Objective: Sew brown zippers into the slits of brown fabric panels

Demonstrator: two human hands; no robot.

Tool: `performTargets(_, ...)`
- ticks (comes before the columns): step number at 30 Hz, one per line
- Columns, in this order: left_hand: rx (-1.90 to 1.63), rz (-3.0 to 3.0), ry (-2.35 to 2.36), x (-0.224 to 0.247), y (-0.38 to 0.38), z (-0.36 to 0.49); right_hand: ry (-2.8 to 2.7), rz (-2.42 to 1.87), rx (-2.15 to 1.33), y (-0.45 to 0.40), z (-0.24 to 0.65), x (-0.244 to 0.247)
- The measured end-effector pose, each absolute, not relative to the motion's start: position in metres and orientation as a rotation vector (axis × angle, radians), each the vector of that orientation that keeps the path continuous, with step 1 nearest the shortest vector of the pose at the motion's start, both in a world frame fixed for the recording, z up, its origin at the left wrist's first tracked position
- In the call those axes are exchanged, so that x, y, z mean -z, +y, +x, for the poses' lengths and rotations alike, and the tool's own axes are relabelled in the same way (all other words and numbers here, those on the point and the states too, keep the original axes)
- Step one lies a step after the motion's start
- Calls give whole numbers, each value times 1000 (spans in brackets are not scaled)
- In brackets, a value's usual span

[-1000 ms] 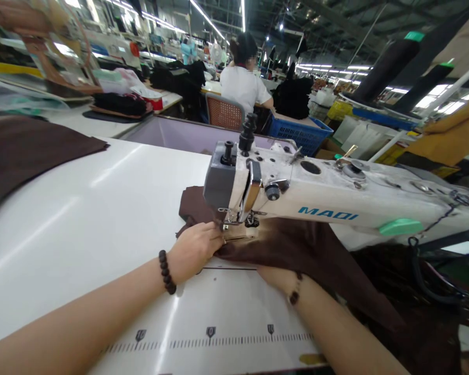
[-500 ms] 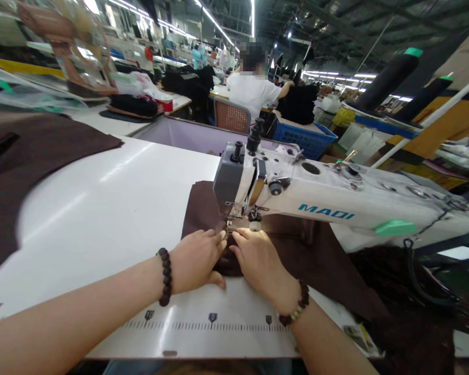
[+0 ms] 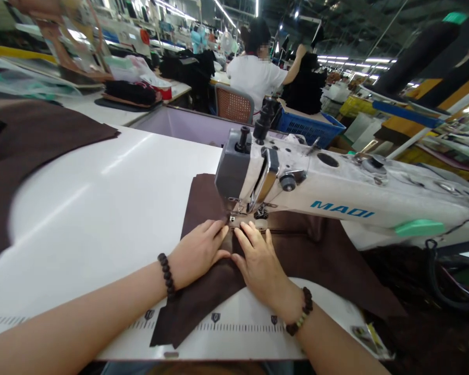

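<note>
Dark brown material (image 3: 203, 200) lies under the needle area of a white sewing machine (image 3: 297, 177) marked MAQI. My left hand (image 3: 201, 250) rests flat on it, left of the presser foot, fingers extended and thumb spread. On the other side my right hand (image 3: 261, 263) presses the material with fingers spread, just in front of the foot. The two thumbs nearly meet. A strip of the material reaches down between my hands, under my left wrist, to the table's front edge. Beaded bracelets circle both wrists.
Another brown piece (image 3: 31, 151) covers the left of the white table (image 3: 101, 208). Beyond sit a lilac bin (image 3: 180, 125), a seated person in a white shirt (image 3: 254, 78) and a blue basket (image 3: 312, 127). Dark thread cones (image 3: 418, 57) stand at upper right.
A strip of brown material now extends toward the front edge below my left hand. My right fingers have spread, and my left thumb has moved up. The person ahead has raised an arm.
</note>
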State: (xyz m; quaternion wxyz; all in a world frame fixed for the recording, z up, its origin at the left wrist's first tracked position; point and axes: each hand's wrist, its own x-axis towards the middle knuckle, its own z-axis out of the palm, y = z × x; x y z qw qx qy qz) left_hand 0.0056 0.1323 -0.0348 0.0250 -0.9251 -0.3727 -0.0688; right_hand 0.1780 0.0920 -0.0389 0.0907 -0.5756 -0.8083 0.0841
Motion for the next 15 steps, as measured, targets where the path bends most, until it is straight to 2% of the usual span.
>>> performTargets(6,276,-2773,-979,42,139,3,-2397,-1707,-234,94,178,41)
performTargets(15,319,-2877,-1018,42,151,3,-2395,-1693,-246,101,179,42)
